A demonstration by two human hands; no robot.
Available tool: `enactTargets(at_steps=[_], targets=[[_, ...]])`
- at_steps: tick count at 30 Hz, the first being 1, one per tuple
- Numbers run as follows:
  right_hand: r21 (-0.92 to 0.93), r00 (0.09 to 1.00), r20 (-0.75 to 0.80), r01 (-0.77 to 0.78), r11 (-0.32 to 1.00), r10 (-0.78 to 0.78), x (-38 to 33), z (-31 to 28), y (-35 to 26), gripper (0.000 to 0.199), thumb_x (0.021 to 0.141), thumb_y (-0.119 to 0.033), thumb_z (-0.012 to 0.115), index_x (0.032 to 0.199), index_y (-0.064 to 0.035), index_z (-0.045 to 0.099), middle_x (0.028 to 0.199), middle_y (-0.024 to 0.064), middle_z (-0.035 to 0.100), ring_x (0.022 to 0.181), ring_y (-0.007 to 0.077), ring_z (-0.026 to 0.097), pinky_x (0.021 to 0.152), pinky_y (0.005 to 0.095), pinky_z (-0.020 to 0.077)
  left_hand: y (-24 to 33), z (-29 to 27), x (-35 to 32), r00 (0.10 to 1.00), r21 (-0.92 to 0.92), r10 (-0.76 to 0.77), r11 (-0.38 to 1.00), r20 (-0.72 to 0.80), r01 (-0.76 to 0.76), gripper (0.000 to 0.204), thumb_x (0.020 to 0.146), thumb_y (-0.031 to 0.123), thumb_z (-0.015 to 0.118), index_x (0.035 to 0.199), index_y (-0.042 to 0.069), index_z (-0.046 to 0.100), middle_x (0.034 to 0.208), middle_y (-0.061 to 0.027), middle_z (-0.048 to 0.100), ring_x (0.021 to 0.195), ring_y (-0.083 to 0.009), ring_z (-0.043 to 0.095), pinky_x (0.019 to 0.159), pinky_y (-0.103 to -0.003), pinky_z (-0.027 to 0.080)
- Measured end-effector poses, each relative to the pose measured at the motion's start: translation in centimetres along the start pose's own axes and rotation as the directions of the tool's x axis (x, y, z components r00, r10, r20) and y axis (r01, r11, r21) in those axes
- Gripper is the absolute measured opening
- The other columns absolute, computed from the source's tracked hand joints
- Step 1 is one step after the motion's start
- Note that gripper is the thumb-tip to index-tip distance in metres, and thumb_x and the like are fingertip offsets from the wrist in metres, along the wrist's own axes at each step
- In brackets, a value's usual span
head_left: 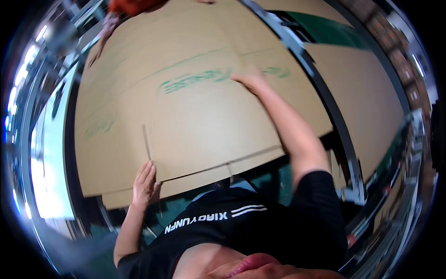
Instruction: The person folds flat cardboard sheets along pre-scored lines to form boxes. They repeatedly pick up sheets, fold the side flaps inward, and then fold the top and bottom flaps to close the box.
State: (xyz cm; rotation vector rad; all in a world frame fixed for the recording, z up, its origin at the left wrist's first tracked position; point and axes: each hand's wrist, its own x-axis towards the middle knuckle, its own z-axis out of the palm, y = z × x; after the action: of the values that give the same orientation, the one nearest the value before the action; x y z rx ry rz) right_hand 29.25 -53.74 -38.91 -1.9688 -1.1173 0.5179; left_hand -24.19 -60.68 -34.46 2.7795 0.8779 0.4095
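A large brown cardboard sheet with green printing and cut slots spreads out before me. At its near left edge, beside a slot, my left hand is closed on the cardboard, fingers together on top and thumb low at the side. My right arm reaches across the sheet. Well in from the near edge, my right hand lies flat on the surface over the green print, thumb pointing left. It is slightly blurred and holds nothing that I can see.
Across the sheet, a co-worker in red rests a hand on its far left edge. A dark metal rail borders the right side, with another cardboard sheet beyond. A white panel stands left. Stacked brown boxes line the far right.
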Motion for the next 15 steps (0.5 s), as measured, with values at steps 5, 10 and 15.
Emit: enactTargets(at_steps=[5,10,15], targets=[[-0.456,0.973,0.206,0.005,0.89,0.1,-3.7,-3.2,-6.1,0.06,0.074,-0.048,0.072,0.108,0.0001,0.067,0.111,0.0223,0.065,0.105,0.0362,0.062,0.089,0.0423,0.05,0.4,1.3,-1.3,0.999,0.119,-0.029,0.993,0.017,0.026,0.063,0.066,0.005,0.073,0.127,0.003,0.057,0.135,-0.0168,0.053,0.126,-0.0362,0.049,0.106,-0.043,0.041],[-0.145,0.886,-0.21,0.391,0.909,-0.414,-11.1,-15.5,4.0,0.046,0.081,-0.023,0.069,0.121,-0.0031,0.06,0.125,0.0173,0.056,0.12,0.0318,0.051,0.099,0.0409,0.0438,3.7,-0.6,0.8,0.947,0.055,-0.28,0.96,0.16,0.275,0.062,0.063,-0.003,0.076,0.123,0.002,0.06,0.136,-0.0164,0.053,0.127,-0.0336,0.049,0.106,-0.04,0.042],[-0.216,0.761,-0.647,-0.128,0.968,-0.044,-17.6,-32.6,26.1,0.036,0.08,-0.019,0.068,0.113,-0.0064,0.066,0.11,0.0184,0.065,0.104,0.0347,0.061,0.091,0.0411,0.048,15.2,-0.5,9.5,0.834,0.456,-0.524,0.793,0.17,0.405,0.056,0.066,-0.002,0.075,0.12,0.001,0.062,0.127,-0.0191,0.058,0.118,-0.0349,0.055,0.098,-0.04,0.047]])
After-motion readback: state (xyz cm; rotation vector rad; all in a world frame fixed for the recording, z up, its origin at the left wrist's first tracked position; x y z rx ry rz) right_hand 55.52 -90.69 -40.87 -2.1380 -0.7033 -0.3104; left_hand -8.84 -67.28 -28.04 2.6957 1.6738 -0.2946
